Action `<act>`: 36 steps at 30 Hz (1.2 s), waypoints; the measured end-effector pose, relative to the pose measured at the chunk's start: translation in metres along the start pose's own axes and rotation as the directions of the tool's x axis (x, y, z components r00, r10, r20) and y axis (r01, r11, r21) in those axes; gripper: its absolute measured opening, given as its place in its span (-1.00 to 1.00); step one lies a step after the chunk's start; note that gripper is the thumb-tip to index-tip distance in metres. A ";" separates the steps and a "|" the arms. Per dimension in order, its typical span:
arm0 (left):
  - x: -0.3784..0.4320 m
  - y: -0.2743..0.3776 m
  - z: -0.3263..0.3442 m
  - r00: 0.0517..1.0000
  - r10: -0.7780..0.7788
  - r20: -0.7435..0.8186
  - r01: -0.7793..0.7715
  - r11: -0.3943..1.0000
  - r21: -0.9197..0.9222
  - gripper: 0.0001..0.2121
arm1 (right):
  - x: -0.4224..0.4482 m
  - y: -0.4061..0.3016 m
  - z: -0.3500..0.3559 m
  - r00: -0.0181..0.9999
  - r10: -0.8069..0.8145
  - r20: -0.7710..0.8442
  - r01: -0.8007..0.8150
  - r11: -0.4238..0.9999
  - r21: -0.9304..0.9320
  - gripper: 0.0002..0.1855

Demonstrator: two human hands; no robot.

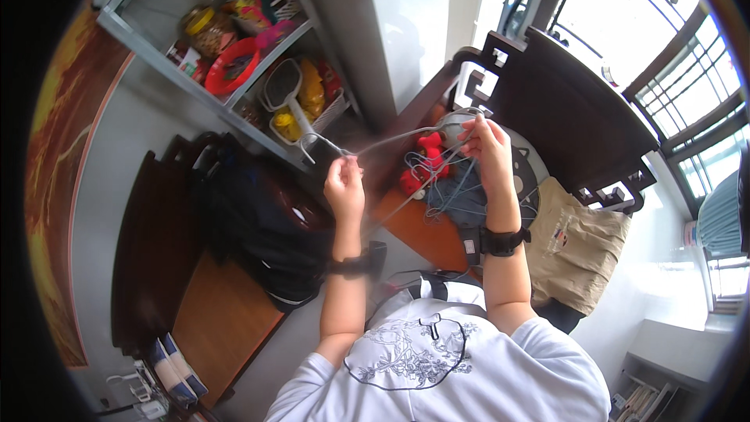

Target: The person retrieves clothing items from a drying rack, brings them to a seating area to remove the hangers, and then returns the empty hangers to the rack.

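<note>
In the head view, a grey clothes hanger (398,139) is stretched between my hands, its hook towards the cabinet. My left hand (345,184) pinches it near the base of the hook. My right hand (486,138) grips the other end, where several thin bars cross; whether these belong to more than one hanger is hard to tell. Below and beside my right hand, a tangle of light-blue wire hangers (454,190) lies on blue-grey cloth on the wooden bench, next to a red plush toy (429,152). A tan garment (580,240) with a small print hangs over the bench at the right.
A dark wooden bench back (562,94) rises beyond my right hand. Ahead on the left is a glass-sided cabinet (167,70) holding a jar, a red basket and packets. Dark clothing (263,234) covers the left bench (225,322), with blue-and-white packs (176,369) at its near end.
</note>
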State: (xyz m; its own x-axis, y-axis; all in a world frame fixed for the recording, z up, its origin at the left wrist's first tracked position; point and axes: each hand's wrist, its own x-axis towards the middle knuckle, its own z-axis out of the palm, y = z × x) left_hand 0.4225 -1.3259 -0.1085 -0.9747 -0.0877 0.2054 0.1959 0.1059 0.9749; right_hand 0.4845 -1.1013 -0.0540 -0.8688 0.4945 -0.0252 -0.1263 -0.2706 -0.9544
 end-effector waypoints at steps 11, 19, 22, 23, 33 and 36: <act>-0.029 -0.084 0.136 0.948 -0.195 0.252 0.098 0.931 0.352 -0.81 | 0.043 0.050 -0.144 0.966 0.119 -0.230 -0.142 0.986 -0.083 -0.70; -0.069 -0.163 0.195 0.904 -0.257 0.341 0.139 0.932 0.334 -0.76 | 0.059 0.119 -0.217 0.863 0.319 -0.392 -0.361 0.932 -0.037 -0.68; -0.074 -0.183 0.207 0.872 -0.339 0.353 0.186 0.897 0.401 -0.75 | 0.072 0.147 -0.234 0.842 0.346 -0.413 -0.392 0.919 -0.029 -0.68; -0.076 -0.188 0.211 0.861 -0.381 0.338 0.219 0.876 0.430 -0.74 | 0.075 0.156 -0.239 0.843 0.346 -0.412 -0.393 0.919 -0.034 -0.69; -0.067 -0.234 0.230 0.764 -0.520 0.381 0.216 0.763 0.609 -0.39 | 0.098 0.233 -0.268 0.838 0.284 -0.465 -0.432 0.867 -0.248 -0.51; -0.064 -0.238 0.217 0.697 -0.593 0.403 0.345 0.770 0.537 -0.51 | 0.082 0.234 -0.278 0.794 0.346 -0.500 -0.460 0.880 -0.121 -0.51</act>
State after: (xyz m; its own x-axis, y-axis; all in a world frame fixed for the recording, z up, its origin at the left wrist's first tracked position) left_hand 0.4148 -1.1304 -0.3723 -0.8388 0.2751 -0.4699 -0.2431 0.5831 0.7752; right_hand 0.5164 -0.8943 -0.3617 -0.4942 0.7117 -0.4993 0.3463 -0.3656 -0.8640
